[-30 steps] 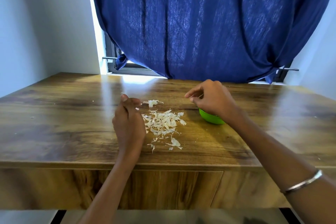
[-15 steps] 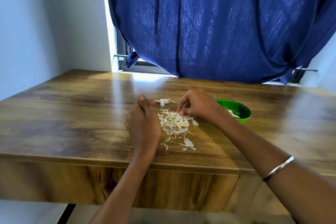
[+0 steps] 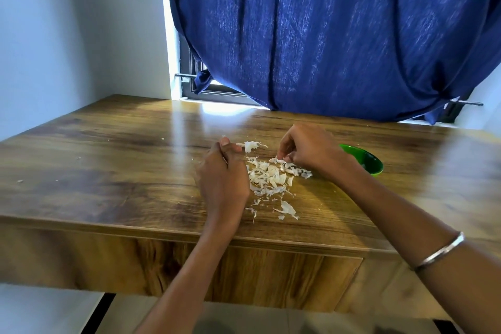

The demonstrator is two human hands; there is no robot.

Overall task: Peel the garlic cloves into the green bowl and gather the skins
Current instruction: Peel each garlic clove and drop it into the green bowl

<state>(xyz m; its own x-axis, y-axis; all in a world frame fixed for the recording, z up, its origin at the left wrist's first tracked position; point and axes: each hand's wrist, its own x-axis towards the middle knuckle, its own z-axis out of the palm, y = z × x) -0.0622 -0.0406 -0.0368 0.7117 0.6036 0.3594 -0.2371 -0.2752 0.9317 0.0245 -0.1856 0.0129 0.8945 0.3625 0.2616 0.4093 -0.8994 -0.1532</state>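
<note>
Right hand (image 3: 309,149) reached down at far edge of skin pile (image 3: 271,177), fingers (image 3: 284,156) curled and pinching at a pale piece there; skin or unpeeled clove, could not tell. Left hand (image 3: 223,176) rested edge-down on counter (image 3: 108,171) just left of pile, fingers curled in, thumb up; whether anything was held inside, could not tell. Green bowl (image 3: 371,163) sat on counter just behind right wrist, partly hidden; contents not readable. Small separate clump of skins (image 3: 250,145) lay beyond left thumb, apart from main pile; few stray flakes (image 3: 286,209) nearer counter edge.

Handling judgement: skins looked paper-thin, featherlight, brittle; likely to scatter with any quick sweep or draught. Best gathered by cupping palm edge along counter and pushing inward, not pinching one by one. Cloves, if any remained, firm and small, slippery once bare; best gripped at the ends with fingertips. Strays near edge risked falling off.
</note>
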